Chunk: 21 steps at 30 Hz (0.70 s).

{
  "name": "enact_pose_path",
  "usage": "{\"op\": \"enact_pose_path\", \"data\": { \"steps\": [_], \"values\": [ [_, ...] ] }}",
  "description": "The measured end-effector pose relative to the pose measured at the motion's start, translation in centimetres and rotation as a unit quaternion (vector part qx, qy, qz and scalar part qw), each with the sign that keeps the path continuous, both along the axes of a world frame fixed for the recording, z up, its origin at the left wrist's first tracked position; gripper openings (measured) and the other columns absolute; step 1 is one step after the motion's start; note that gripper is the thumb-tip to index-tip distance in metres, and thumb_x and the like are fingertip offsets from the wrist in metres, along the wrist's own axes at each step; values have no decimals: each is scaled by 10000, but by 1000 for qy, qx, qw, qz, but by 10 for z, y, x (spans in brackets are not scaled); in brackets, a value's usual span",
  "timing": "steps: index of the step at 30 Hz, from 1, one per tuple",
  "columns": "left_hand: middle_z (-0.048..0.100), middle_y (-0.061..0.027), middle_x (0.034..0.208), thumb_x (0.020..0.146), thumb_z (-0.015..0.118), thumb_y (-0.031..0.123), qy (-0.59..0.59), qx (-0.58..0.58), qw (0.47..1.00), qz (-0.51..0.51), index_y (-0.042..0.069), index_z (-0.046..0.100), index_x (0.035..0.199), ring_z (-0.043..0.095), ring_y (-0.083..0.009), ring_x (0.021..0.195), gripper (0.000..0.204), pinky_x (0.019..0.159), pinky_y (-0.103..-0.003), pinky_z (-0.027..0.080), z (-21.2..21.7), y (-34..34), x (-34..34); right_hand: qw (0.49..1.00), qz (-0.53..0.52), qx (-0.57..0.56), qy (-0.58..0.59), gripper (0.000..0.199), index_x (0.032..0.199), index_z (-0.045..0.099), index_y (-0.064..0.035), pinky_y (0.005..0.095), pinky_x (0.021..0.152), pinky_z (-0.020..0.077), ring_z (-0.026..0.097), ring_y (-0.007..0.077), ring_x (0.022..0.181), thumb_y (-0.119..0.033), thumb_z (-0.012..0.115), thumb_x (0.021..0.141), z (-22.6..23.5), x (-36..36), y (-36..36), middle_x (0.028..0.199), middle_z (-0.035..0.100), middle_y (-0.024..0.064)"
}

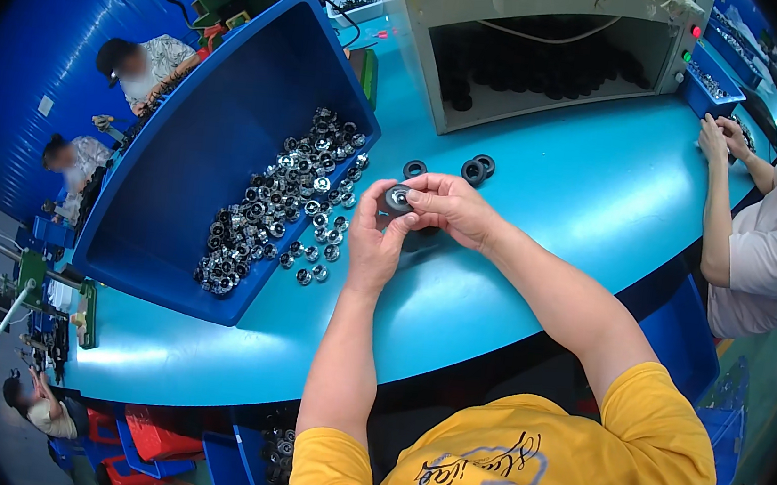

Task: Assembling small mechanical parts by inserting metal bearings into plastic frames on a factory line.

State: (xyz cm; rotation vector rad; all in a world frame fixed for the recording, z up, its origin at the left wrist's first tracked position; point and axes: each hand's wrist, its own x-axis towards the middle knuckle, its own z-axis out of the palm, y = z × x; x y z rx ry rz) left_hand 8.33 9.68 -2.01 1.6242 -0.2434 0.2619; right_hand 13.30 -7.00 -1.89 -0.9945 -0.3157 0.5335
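Observation:
Both of my hands meet over the turquoise table. Between their fingertips is a small toy wheel (pixel 399 197), a black tyre with a shiny silver hub at its centre. My left hand (pixel 376 238) grips it from the left, thumb and fingers at its edge. From the right, my right hand (pixel 456 210) pinches the same wheel. Just beyond my hands lie a few loose black tyres (pixel 414 169). Left of them, chrome wheel hubs (pixel 318 220) are scattered on the table, spilling from a heap of hubs (pixel 265 196) in a tilted blue bin (pixel 178 173).
A grey metal box (pixel 429 81) with an open front holds many black tyres (pixel 558 66). At right, a person (pixel 759 234) works beside a small blue bin (pixel 713 87). Other people sit along the left. A green hand press (pixel 30 276) stands at the table's left end.

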Motion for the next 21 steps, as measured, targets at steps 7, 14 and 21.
{"op": "enact_pose_path", "data": {
  "steps": [7,14,21],
  "values": [
    [582,-71,1092,832,680,-99,-117,149,982,19,21,574,1262,661,-183,987,459,859,-313,576,3,-2,-1,1000,-12,-15,4,273,1127,643,-25,268,779,562,654,111,857,-253,681,982,-7,2,-2,1004,681,51],
    [628,-45,1066,989,586,45,-8,-43,998,-42,32,551,1310,639,-130,896,322,733,-284,561,-13,4,3,978,-119,-101,-141,182,1106,617,-18,259,758,541,632,90,859,-155,646,990,-10,0,9,975,665,32],
    [629,-6,901,1060,496,148,-28,12,996,89,47,605,1224,541,-54,708,221,582,-209,484,-13,-7,3,950,-164,-137,-228,190,1093,610,-17,269,747,536,647,96,869,-147,666,968,-1,-16,16,968,677,46]
  ]
}}
